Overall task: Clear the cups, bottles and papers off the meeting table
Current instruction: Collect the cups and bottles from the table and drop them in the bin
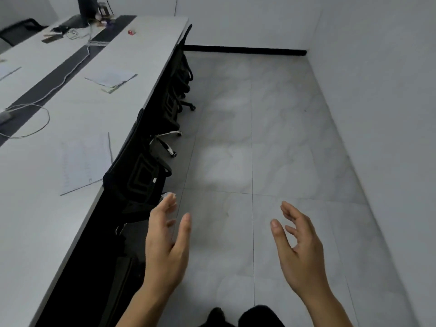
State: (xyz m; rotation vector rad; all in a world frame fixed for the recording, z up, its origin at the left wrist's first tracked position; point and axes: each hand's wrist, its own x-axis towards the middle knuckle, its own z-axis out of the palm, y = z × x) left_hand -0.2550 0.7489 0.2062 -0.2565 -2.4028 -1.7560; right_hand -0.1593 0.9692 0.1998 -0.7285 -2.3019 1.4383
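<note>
The long white meeting table [35, 227] runs along my left. A printed paper sheet [83, 161] lies near its edge, closest to me. Farther along sits a small stack of papers [112, 79], and another sheet [8, 70] shows at the far left. A small red object [131, 32] rests near the far end. My left hand [165, 246] and my right hand [299, 249] hover over the floor beside the table, both empty with fingers apart.
Black office chairs [139, 175] are tucked along the table's right side. White cables [35, 128] loop across the table's dark centre strip. A dark monitor stand and clutter [85, 17] sit at the far end. Grey tiled floor [247, 138] stretches to the white wall.
</note>
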